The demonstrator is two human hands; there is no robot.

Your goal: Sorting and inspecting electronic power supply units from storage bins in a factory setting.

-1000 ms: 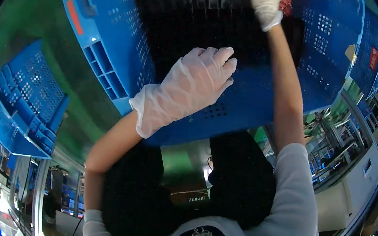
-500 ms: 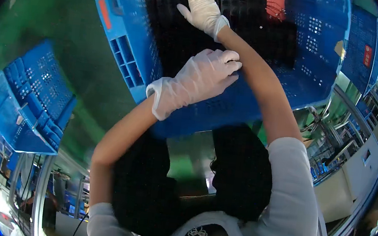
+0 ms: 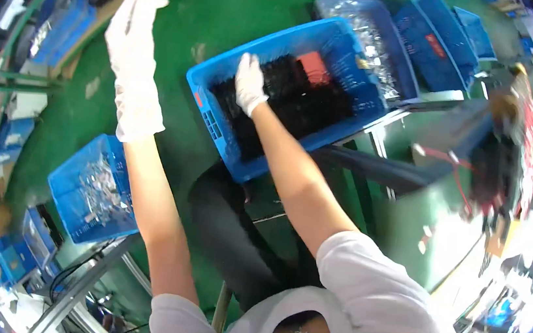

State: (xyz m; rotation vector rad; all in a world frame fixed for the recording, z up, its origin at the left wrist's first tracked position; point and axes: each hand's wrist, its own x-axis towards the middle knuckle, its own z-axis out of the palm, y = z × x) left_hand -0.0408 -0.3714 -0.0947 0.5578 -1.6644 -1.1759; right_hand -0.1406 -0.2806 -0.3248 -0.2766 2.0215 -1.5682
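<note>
My left hand, in a white glove, is raised at the left above the green floor with its fingers stretched out. It holds nothing that I can see. My right hand, also gloved, reaches into a blue crate at its left end. Its fingers look extended over the black parts that fill the crate; whether they touch them is unclear. A red piece lies on top of the black parts near the crate's far side.
A blue-grey bin of shiny clear packets stands behind the crate. Another blue bin with similar packets sits at the left. Stacked blue crates are at the far right. A blurred dark-edged bench lies to the right.
My left hand has swung from beside the right forearm out to the far left and up. My right hand stays at the crate. The view has widened, and the crate looks smaller.
</note>
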